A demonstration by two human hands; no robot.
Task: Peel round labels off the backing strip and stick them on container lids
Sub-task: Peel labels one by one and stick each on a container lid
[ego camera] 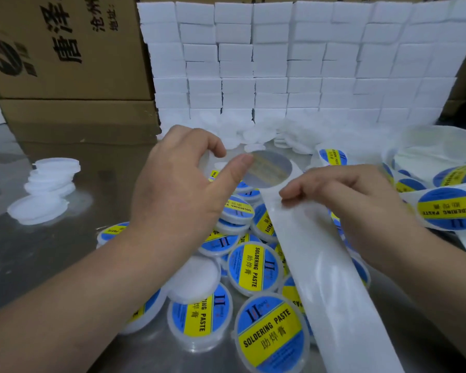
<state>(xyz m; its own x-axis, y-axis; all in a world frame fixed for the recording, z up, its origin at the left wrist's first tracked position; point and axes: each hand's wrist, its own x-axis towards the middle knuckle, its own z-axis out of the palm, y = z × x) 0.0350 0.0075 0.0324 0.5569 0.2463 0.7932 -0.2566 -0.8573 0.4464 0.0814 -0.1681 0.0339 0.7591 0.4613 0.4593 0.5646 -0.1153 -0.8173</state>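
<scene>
My left hand (183, 181) pinches the edge of a round label (269, 168) between thumb and fingers; the label shows its greyish back side and still touches the end of the strip. My right hand (345, 200) grips the white backing strip (320, 278), which runs from the middle down to the lower right edge. Below both hands lies a heap of lids (256, 267) with blue and yellow "SOLDERING PASTE" labels stuck on them. One plain white lid (194, 278) lies among them under my left wrist.
A small stack of unlabelled white lids (49, 184) sits at the left on the steel table (38, 259). More white lids (253, 133) pile up at the back before a wall of white boxes (307, 63). Cardboard cartons (73, 63) stand back left. A label roll (447, 208) lies right.
</scene>
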